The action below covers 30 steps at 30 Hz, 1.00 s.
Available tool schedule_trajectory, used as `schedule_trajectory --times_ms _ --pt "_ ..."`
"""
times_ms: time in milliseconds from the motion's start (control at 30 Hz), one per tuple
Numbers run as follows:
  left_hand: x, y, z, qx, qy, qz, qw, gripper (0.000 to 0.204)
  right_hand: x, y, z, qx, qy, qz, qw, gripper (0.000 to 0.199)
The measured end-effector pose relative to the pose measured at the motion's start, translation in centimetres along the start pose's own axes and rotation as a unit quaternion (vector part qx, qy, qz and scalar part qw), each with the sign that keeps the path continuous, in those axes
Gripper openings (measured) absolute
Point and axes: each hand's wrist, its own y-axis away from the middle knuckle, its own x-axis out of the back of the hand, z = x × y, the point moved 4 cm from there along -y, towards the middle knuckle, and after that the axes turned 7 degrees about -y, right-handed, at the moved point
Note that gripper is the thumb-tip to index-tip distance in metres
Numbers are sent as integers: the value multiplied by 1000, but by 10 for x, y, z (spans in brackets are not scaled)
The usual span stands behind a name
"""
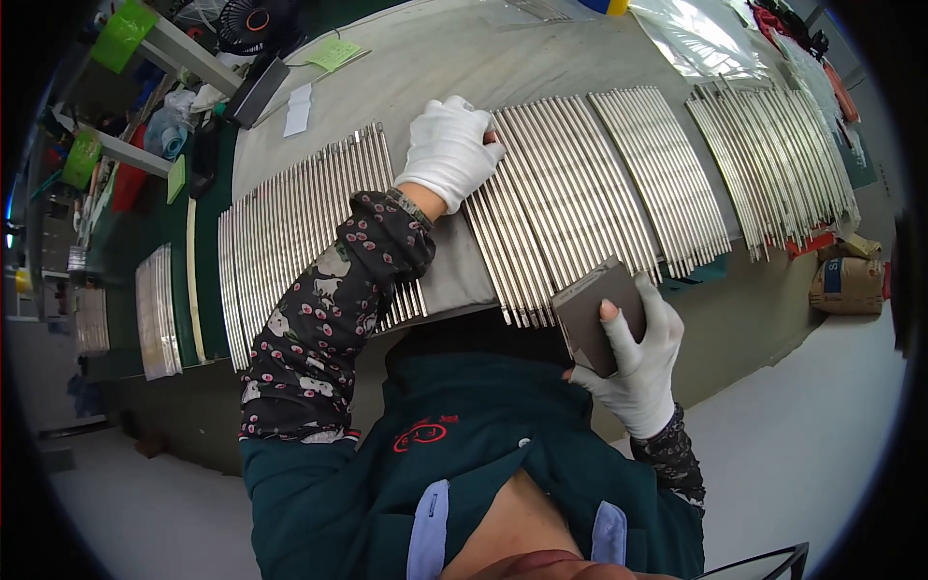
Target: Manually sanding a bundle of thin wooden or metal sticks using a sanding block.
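Rows of thin shiny metal rods (570,184) lie side by side across a grey table (454,68). My left hand (449,150), in a white glove, rests flat on the rods near the table's middle, fingers together, pressing on their far ends. My right hand (643,353), also gloved with one fingertip bare, grips a dark grey rectangular pad (599,309) at the near ends of the rods, by the table's front edge.
More rod batches lie at the left (290,222) and far right (773,164). A small black fan (253,21), green notes (333,53) and a dark box (256,92) sit at the back left. A brown sack (846,285) stands at the right, and shelving (116,145) at the left.
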Motion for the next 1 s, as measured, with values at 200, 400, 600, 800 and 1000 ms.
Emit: schedule_trajectory --times_ms 200,400,600,800,1000 --pt "-2 0 -3 11 -4 8 1000 19 -9 -4 1 -9 23 8 1000 119" --pt "-6 -4 -13 40 56 15 998 21 -15 -2 -1 -2 34 15 999 117" --pt "-8 7 -10 108 480 -62 868 27 -22 0 0 13 61 41 997 112" --pt "3 26 1 134 648 -125 739 18 -26 0 2 30 75 65 995 108" --pt "13 41 -11 113 687 -81 713 16 -21 -6 1 19 51 49 997 110"
